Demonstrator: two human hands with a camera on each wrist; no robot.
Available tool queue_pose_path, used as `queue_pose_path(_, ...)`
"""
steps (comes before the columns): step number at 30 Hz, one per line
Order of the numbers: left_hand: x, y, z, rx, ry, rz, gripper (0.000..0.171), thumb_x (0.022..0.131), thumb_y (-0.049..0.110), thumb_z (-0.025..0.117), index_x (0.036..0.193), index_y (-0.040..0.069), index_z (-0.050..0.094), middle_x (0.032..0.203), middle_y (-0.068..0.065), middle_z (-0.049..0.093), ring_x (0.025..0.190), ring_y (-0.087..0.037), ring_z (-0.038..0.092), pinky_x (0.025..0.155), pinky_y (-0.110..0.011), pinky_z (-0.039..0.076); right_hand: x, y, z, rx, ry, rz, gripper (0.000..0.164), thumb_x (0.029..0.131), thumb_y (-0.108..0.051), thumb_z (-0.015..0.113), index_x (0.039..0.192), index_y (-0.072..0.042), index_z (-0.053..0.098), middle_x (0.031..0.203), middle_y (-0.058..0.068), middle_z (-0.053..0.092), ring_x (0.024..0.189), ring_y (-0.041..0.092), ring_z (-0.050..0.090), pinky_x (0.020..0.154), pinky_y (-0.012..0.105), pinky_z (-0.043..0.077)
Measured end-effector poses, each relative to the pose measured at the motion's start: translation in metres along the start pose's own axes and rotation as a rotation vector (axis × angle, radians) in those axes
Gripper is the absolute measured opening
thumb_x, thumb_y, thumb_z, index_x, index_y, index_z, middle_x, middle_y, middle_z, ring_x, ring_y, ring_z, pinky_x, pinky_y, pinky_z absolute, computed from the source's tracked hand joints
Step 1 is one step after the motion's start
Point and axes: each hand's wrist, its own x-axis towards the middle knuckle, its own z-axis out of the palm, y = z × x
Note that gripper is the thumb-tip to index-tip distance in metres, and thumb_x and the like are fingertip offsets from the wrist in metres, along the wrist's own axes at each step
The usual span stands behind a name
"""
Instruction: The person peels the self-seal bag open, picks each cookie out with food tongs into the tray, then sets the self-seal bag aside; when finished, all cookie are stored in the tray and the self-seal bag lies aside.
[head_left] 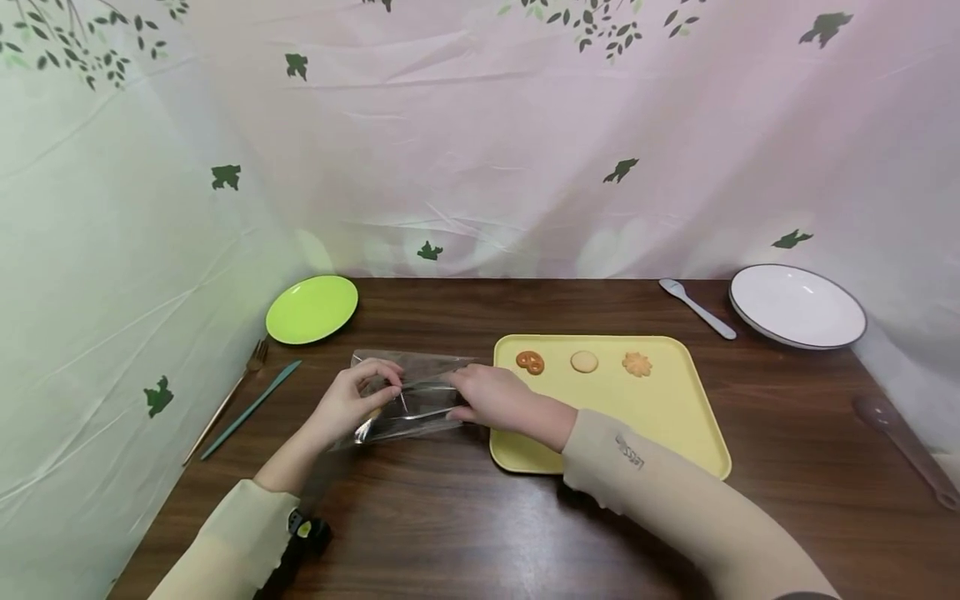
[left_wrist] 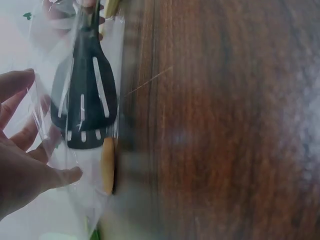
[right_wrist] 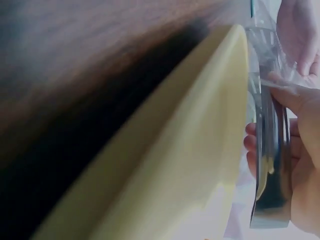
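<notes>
A: Hands?
B: Both on clear crinkled plastic bag [head_left: 408, 398], lying on dark wooden table [head_left: 465, 517] just left of yellow rectangular tray [head_left: 660, 408]. Left hand [head_left: 352, 400] pinching bag's left end, fingers curled over film. Right hand [head_left: 491, 398] at bag's right end, over tray's left edge, fingers curled round film.

A: Inside bag?
B: Left wrist view: black slotted spatula head [left_wrist: 85, 100] behind film, plus pale round biscuit [left_wrist: 107, 165] seen edge-on below it. Left fingers [left_wrist: 20, 130] loosely spread against plastic there. Right wrist view: shiny metal tongs [right_wrist: 272, 150] gripped through film, tray rim [right_wrist: 200, 150] close beside. Exact right fingertip contact unclear, blurred.

A: On tray?
B: Three biscuits in row near far edge: brown pretzel-shaped [head_left: 529, 362], plain round pale [head_left: 584, 361], orange flower-shaped [head_left: 637, 363]. Well apart from hands.

A: Rest of table?
B: Lime green round plate [head_left: 312, 309] far left; gold fork [head_left: 225, 408] and teal knife [head_left: 251, 408] side by side near it. White dark-rimmed plate [head_left: 797, 306] far right, grey spoon [head_left: 697, 307] just left of it. Translucent brown spoon [head_left: 907, 446] at right edge.
</notes>
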Motion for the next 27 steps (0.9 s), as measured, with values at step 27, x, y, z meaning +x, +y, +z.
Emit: queue_pose_path(27, 0.000, -0.001, 0.003, 0.024, 0.044, -0.001, 0.007, 0.087, 0.006, 0.067, 0.091, 0.000, 0.066, 0.117, -0.022, 0.061, 0.114, -0.032, 0.053, 0.089, -0.055, 0.040, -0.003, 0.011, 0.001, 0.071, 0.055, 0.027, 0.040, 0.086, -0.045, 0.066, 0.122, -0.026, 0.062, 0.106, -0.006, 0.070, 0.092, 0.011, 0.066, 0.068, 0.033, 0.053)
